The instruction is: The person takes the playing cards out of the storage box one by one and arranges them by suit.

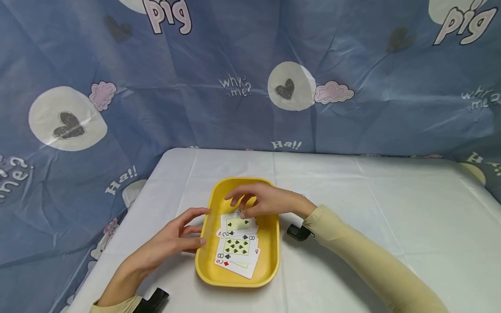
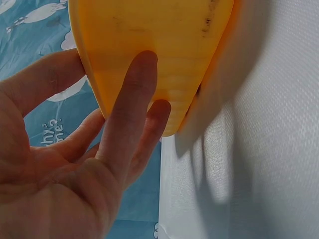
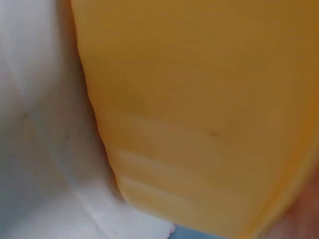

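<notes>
A yellow plastic tray point(image 1: 207, 278) stands on the table with several playing cards inside. An eight of spades point(image 1: 236, 247) overlaps a diamond card point(image 1: 246, 270), and a two of clubs point(image 1: 231, 224) lies above them. My left hand point(image 1: 164, 241) holds the tray's left side, thumb at the rim; the left wrist view shows fingertips point(image 2: 144, 62) against the outer wall. Over the tray's far half is my right hand point(image 1: 262, 200), thumb tip at the two of clubs' far end, the other fingers loosely bent and spread from the thumb. In the right wrist view the tray wall point(image 3: 199, 99) hides that hand's fingers.
A white cloth covers the table point(image 1: 352, 217). Partly behind the right wrist lies a white, card-like item point(image 1: 301, 194) with faint print. A printed blue curtain point(image 1: 235, 121) hangs along the back and left. A black wrist device point(image 1: 299, 232) sits under the right forearm.
</notes>
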`<state>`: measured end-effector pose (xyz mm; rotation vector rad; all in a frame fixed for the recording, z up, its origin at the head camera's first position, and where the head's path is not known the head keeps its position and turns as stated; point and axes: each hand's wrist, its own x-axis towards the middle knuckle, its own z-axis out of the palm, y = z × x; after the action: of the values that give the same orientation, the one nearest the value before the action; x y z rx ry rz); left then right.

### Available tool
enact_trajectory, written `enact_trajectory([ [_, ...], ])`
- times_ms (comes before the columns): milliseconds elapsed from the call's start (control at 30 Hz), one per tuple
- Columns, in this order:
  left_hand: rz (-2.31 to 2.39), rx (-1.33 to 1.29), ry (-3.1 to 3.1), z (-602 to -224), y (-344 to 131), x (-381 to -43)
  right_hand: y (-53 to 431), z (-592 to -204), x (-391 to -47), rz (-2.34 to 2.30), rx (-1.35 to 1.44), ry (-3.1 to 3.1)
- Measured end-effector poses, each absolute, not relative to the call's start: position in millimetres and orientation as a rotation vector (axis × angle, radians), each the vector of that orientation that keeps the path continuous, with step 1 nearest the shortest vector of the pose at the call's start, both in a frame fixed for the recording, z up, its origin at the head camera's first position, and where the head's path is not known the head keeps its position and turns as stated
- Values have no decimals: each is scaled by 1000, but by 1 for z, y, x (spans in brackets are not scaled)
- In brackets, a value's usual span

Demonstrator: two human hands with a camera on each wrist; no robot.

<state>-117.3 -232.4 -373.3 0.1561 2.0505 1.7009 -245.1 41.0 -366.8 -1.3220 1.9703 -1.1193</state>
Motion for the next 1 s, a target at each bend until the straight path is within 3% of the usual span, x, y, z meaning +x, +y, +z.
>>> enact_trajectory([
  [467,1692,161,2031,-372,-233,-117,15,-375,-268,-822,-1263,1905],
  [1000,1692,156,2053,-372,-233,-119,6,-377,-264,-505,-1289,2076],
])
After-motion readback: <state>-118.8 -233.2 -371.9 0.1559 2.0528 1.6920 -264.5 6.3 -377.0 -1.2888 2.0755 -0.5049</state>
